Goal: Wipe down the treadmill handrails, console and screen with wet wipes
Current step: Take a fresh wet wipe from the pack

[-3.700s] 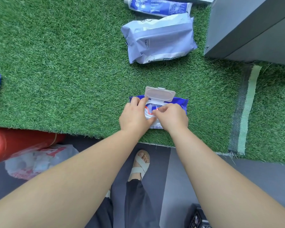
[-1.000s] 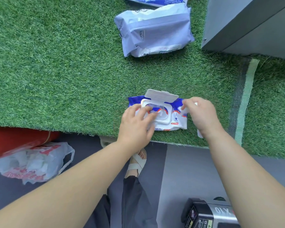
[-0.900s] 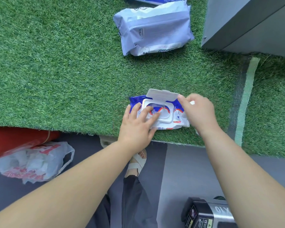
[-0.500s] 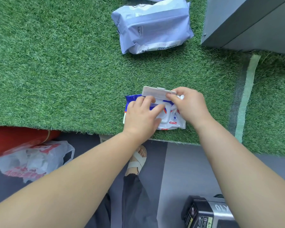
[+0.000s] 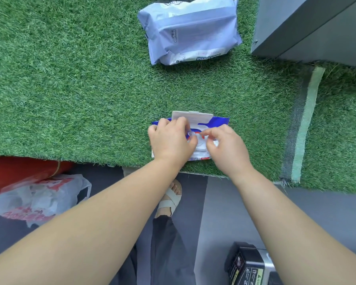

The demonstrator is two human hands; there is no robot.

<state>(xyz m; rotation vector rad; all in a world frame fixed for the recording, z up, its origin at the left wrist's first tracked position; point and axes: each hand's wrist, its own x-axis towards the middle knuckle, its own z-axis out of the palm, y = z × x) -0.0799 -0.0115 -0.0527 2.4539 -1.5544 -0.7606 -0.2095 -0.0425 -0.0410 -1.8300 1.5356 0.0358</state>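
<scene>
Our right hand has thumb and forefinger pinched together over the dispenser opening, on what we take to be a wipe, though the bit between the fingertips is too small to be sure of. Our left hand lies on the left half of the wipe pack with its fingers curled over it, holding it down. The pack sits near the front edge of the grass mat, its white lid flipped up and back.

We judge the task to be at its very start. The pack is open and a wipe is about to come out, but no wiping has been done. The treadmill's handrails, console and screen are all left to do, and we cannot pick out any of them in this view.

Counting outward, we see two hands and two packs: the blue and white one under our hands and a pale lilac pack lying well apart, farther back on the mat. There is one grey cabinet at the far right, one red cylinder beside one plastic bag on the floor to the left, one sandalled foot below the mat's edge, and one black box at the bottom.
</scene>
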